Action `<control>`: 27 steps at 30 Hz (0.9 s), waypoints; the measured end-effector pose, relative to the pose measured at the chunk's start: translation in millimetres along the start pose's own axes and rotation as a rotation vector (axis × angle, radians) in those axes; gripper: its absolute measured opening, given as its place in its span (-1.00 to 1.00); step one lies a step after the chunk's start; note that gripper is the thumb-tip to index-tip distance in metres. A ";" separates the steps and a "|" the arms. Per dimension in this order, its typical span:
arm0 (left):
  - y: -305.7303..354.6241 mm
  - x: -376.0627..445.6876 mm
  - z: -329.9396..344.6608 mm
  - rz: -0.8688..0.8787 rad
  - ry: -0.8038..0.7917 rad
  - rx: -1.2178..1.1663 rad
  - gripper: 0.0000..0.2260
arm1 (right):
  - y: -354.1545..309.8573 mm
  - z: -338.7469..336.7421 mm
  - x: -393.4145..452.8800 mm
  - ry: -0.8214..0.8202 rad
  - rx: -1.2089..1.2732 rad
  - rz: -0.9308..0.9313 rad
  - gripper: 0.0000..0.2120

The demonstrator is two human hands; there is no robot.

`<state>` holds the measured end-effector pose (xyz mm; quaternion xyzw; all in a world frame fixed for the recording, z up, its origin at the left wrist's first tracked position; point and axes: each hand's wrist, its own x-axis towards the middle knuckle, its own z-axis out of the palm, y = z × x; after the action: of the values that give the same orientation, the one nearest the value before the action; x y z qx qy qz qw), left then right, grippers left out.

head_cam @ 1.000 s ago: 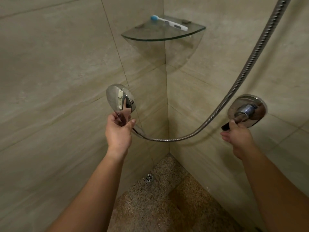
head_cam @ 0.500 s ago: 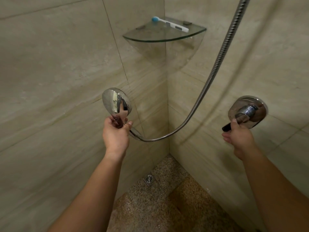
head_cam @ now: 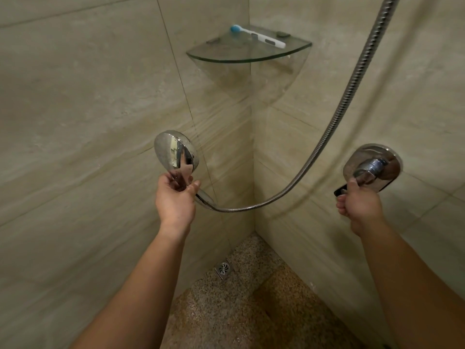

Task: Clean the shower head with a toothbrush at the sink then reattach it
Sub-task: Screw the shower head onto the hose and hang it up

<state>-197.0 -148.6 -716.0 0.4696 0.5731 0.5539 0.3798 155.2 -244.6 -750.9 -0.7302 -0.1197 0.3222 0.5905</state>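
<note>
My left hand [head_cam: 176,200] grips the handle of the chrome shower head [head_cam: 175,153], whose round head points up and faces the left wall. A ribbed metal hose [head_cam: 334,122] runs from the handle in a low loop and climbs out of view at the top right. My right hand [head_cam: 359,204] grips the black-tipped lever [head_cam: 341,190] of the chrome wall valve [head_cam: 372,165]. A white toothbrush with a blue head [head_cam: 258,36] lies on the glass corner shelf [head_cam: 297,52].
Beige tiled walls meet in a corner ahead. A speckled stone floor lies below with a small metal drain [head_cam: 223,269] near the corner. No sink is in view.
The hose has swung: it went left and now hangs further right again with a lower loop. Both hands keep their grips and have barely moved.
</note>
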 end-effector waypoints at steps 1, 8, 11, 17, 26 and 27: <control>0.9 -0.1 0.5 0.002 -0.003 0.002 -0.67 | 0.3 -0.6 1.2 -0.001 0.001 0.006 -0.68; 6.4 -2.4 3.1 0.009 -0.005 0.024 -0.68 | 1.2 -3.4 6.7 -0.033 0.018 0.060 -0.67; 8.5 -2.5 3.3 0.010 -0.013 0.022 -0.68 | -0.4 -5.1 5.9 -0.046 0.016 0.072 -0.69; 13.4 -3.1 4.8 0.013 -0.012 0.008 -0.66 | -3.2 -5.5 5.4 -0.053 0.007 0.093 -0.69; 21.4 -7.9 4.1 0.029 -0.022 -0.010 -0.66 | 6.9 7.6 7.2 -0.052 0.118 0.011 -0.72; 22.9 -7.8 4.2 0.031 -0.028 -0.018 -0.67 | 7.7 9.1 7.3 -0.048 0.128 0.003 -0.73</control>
<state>-188.2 -156.2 -694.4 0.4828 0.5555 0.5580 0.3833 153.7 -235.6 -761.4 -0.6833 -0.1117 0.3474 0.6324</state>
